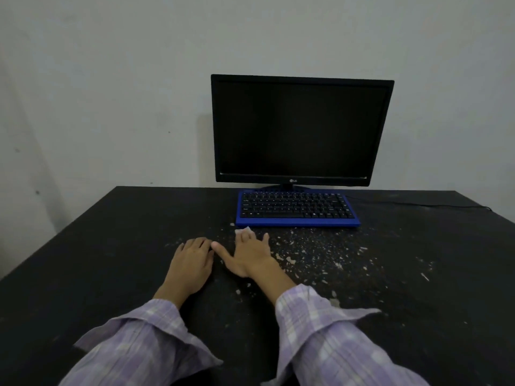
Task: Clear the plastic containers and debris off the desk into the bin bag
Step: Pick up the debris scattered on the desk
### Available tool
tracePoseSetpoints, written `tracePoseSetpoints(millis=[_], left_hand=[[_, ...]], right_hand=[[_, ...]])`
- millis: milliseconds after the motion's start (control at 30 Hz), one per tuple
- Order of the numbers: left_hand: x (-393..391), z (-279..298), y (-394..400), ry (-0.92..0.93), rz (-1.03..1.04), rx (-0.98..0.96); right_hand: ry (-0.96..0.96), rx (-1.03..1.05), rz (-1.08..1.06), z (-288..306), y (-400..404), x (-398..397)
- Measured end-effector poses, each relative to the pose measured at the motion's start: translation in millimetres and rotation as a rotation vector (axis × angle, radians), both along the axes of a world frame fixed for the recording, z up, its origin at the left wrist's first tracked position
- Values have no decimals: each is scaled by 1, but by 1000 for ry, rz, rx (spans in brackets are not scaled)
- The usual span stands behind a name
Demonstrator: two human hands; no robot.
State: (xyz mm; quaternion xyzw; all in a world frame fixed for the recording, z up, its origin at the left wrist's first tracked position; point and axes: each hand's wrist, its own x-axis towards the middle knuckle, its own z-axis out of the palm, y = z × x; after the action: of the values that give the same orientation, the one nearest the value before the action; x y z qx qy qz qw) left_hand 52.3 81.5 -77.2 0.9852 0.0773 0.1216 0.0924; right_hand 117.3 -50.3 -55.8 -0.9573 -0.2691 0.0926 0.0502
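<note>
Pale debris crumbs (315, 254) lie scattered over the black desk (111, 246), mostly right of centre and in front of the keyboard. My left hand (192, 260) rests palm down on the desk with its fingers curled under. My right hand (248, 254) lies flat beside it, fingers spread, its fingertips touching a small white scrap (243, 230) just in front of the keyboard's left corner. The two hands almost touch at the thumb. No plastic container or bin bag is in view.
A blue keyboard with black keys (296, 209) sits at the back of the desk under a dark LG monitor (299, 129). A black cable (434, 204) runs right from it. A pale wall stands behind. The desk's left edge slants close by.
</note>
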Motion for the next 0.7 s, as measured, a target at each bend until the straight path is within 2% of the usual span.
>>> tracePoseSetpoints(millis=[167, 233, 300, 433, 567, 700], left_hand=[[-8, 1, 3, 37, -30, 16], [-16, 2, 7, 40, -38, 25], [-25, 1, 10, 21, -53, 23], [-39, -4, 3, -49, -53, -14], [-45, -8, -14, -101, -54, -30], [-50, -10, -20, -126, -67, -8]], right_hand=[[-25, 82, 268, -4, -23, -17], [-46, 80, 248, -4, -51, -12], [-52, 60, 140, -4, -76, -2], [-25, 47, 52, -7, -87, -5], [-36, 93, 157, -6, -80, -46], [10, 137, 360, -8, -88, -99]])
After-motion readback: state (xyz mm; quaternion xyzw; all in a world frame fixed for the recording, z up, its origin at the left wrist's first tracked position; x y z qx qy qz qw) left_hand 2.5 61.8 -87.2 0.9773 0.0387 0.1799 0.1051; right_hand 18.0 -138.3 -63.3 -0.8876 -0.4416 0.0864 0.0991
